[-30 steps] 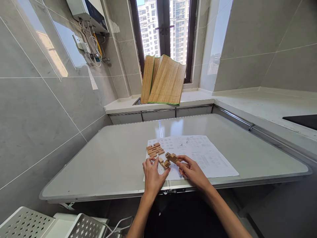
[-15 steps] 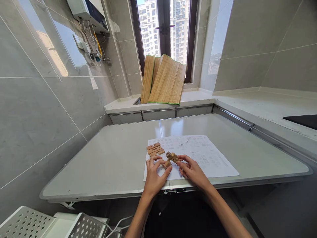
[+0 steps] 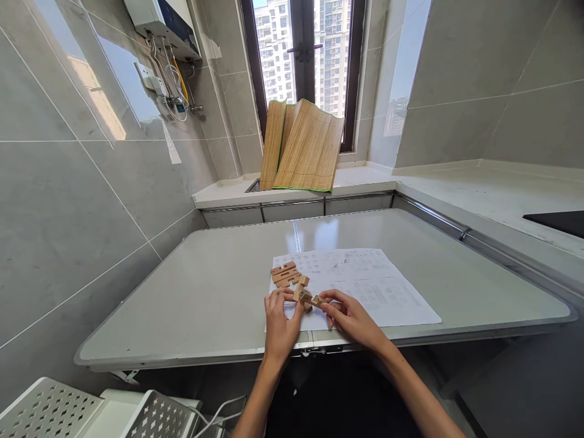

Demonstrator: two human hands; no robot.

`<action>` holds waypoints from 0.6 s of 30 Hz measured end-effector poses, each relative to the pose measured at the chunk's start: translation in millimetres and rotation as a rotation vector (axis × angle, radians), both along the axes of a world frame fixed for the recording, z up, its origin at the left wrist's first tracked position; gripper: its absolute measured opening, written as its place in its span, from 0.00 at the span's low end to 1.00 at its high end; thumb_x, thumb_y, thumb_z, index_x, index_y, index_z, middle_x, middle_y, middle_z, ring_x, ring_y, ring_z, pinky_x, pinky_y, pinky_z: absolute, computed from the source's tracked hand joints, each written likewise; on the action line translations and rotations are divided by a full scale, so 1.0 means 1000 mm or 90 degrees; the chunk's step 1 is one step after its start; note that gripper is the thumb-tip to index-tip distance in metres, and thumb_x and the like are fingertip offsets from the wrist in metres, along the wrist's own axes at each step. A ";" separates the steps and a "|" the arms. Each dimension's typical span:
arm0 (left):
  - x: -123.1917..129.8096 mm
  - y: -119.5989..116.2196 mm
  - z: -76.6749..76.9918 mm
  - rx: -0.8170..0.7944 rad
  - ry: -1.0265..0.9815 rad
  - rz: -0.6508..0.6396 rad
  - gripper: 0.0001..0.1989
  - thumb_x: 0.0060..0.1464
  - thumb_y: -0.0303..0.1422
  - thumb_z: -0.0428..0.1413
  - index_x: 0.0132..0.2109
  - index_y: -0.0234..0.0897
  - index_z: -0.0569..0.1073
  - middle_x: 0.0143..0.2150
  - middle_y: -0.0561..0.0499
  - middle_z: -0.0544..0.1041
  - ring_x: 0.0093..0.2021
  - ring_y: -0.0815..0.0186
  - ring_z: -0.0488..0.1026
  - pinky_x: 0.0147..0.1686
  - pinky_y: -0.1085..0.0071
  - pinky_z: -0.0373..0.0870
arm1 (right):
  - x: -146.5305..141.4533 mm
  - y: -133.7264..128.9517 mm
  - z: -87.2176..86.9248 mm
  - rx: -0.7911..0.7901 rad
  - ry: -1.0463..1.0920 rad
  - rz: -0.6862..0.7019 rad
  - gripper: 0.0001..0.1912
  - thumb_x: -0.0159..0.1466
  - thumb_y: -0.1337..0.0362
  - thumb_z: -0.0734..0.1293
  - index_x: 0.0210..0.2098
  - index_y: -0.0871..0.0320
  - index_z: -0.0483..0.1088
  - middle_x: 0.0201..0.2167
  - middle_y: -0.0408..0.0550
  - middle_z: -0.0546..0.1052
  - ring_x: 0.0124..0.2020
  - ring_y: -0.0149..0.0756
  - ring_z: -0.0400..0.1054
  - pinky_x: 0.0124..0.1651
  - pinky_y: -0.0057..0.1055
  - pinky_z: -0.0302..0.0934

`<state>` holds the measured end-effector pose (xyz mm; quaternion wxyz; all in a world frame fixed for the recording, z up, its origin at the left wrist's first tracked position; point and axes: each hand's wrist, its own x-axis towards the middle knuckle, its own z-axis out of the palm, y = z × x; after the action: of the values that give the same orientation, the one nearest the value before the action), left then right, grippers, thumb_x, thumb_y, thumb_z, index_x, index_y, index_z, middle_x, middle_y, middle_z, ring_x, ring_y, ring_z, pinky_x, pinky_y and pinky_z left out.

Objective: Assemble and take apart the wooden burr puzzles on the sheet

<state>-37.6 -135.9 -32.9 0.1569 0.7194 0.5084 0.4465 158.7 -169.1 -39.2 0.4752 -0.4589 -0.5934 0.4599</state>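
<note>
The left grip (image 3: pixel 279 319) is nearly closed, thumb and fingers pinching small wooden blocks (image 3: pixel 302 292) at its tips. The right grip (image 3: pixel 350 319), narrowed likewise, pinches the right end of the same cluster; whether its parts are joined, I cannot tell. Beneath both grips, a printed sheet (image 3: pixel 387 295) spreads rightward on the pale desk (image 3: pixel 214 292). Flat notched pieces (image 3: pixel 285 275) lie just beyond the left grip. Well beyond both stands a folded bamboo mat (image 3: pixel 310 149).
</note>
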 end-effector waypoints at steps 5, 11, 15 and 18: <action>0.001 0.002 -0.006 0.021 0.000 0.113 0.12 0.63 0.41 0.55 0.33 0.41 0.68 0.47 0.44 0.73 0.52 0.52 0.68 0.54 0.51 0.68 | -0.002 0.003 -0.006 0.022 -0.035 -0.139 0.26 0.65 0.40 0.66 0.46 0.57 0.72 0.27 0.43 0.75 0.25 0.35 0.66 0.32 0.32 0.59; 0.006 0.001 -0.014 0.043 0.075 0.181 0.13 0.59 0.39 0.57 0.30 0.40 0.65 0.53 0.40 0.69 0.58 0.45 0.64 0.56 0.45 0.65 | -0.007 0.009 -0.012 0.075 -0.134 -0.202 0.24 0.64 0.41 0.66 0.40 0.57 0.73 0.28 0.47 0.77 0.27 0.38 0.68 0.32 0.34 0.61; 0.008 -0.001 -0.013 0.041 0.092 0.200 0.13 0.58 0.39 0.58 0.30 0.40 0.65 0.53 0.40 0.68 0.59 0.44 0.63 0.55 0.43 0.65 | -0.009 0.010 -0.014 0.076 -0.157 -0.215 0.21 0.65 0.44 0.66 0.38 0.56 0.71 0.27 0.46 0.77 0.27 0.39 0.69 0.33 0.34 0.62; 0.008 0.000 -0.012 0.050 0.085 0.214 0.12 0.57 0.38 0.58 0.30 0.41 0.64 0.53 0.40 0.68 0.59 0.43 0.63 0.55 0.43 0.66 | -0.010 0.011 -0.014 0.076 -0.165 -0.219 0.20 0.64 0.44 0.66 0.38 0.55 0.71 0.27 0.46 0.77 0.27 0.39 0.70 0.34 0.35 0.62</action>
<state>-29.6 -136.3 -45.2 0.0175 0.6582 0.6126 0.4372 148.9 -158.3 -53.4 0.4926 -0.5800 -0.5886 0.2729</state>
